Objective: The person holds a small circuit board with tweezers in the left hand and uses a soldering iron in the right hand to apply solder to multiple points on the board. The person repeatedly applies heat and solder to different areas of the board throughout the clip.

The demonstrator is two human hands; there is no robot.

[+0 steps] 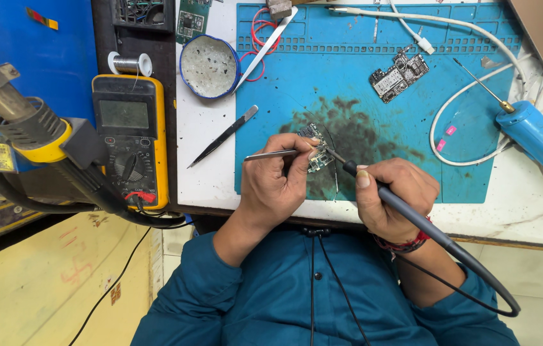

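The left hand (278, 182) grips tweezers (271, 154) and the right hand (390, 195) a soldering iron (374, 186) on the small circuit board (318, 148) lying on the blue mat (476, 186), probably light, stiff, fragile, best held by edges

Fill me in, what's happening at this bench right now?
A person is working on a small circuit board lying on a stained blue mat. The left hand holds tweezers to the board, and the right hand holds a soldering iron with its tip at the same spot. A second board, a yellow multimeter and a spare pair of tweezers lie nearby, untouched.
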